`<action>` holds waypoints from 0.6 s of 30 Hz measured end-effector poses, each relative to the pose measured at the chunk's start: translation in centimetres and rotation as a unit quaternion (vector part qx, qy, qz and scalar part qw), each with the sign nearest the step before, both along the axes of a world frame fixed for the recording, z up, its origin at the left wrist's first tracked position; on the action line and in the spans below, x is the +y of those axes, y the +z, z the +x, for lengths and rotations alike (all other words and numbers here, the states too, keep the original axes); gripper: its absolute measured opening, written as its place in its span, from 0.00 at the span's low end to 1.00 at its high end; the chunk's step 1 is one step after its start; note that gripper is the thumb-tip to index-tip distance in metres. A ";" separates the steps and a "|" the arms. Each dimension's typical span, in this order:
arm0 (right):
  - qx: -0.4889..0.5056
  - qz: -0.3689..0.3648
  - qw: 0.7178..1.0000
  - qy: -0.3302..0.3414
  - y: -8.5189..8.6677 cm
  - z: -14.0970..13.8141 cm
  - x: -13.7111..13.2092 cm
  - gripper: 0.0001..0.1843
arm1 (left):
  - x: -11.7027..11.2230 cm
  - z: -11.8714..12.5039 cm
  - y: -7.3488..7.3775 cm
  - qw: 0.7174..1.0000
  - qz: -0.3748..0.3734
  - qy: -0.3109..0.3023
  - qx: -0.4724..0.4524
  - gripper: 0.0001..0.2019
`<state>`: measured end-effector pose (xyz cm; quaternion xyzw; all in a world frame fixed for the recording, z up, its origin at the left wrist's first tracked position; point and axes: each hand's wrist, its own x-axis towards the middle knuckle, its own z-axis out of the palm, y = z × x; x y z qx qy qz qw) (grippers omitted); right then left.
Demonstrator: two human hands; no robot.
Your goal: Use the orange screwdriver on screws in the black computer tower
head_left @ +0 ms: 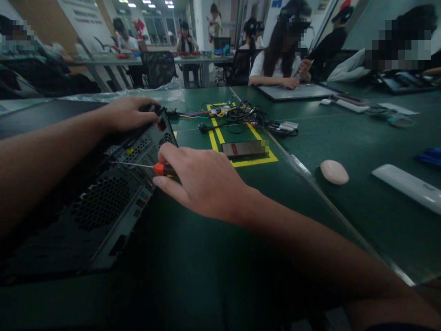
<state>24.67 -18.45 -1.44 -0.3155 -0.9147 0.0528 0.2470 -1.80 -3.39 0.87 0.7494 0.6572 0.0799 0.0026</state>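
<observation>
A black computer case lies on the green table at the left, its metal rear panel with vents and ports turned toward the right. My left hand rests over the far top corner of the case, fingers curled on its edge. In my right hand is a screwdriver with an orange and black handle, held between thumb and fingers. Its thin shaft points left, and the tip is at the rear panel near the upper edge. Whether the tip sits in a screw is too small to tell.
A phone lies inside yellow tape on the table. Behind it is a tangle of black and coloured cables. Farther right are a pale mouse and a white long object. A person sits across the table.
</observation>
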 end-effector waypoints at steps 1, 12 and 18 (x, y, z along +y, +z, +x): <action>0.000 -0.001 1.000 0.002 0.0 0.1 0.1 0.20 | 0.0 0.0 0.0 1.000 0.001 -0.002 -0.001 0.40; -0.042 0.028 0.999 0.002 0.1 0.1 0.2 0.17 | -0.1 0.1 0.2 1.000 -0.011 -0.002 -0.007 0.39; -0.049 0.066 0.997 -0.008 0.0 0.1 0.1 0.17 | 0.0 0.0 0.0 1.000 0.000 -0.005 0.006 0.38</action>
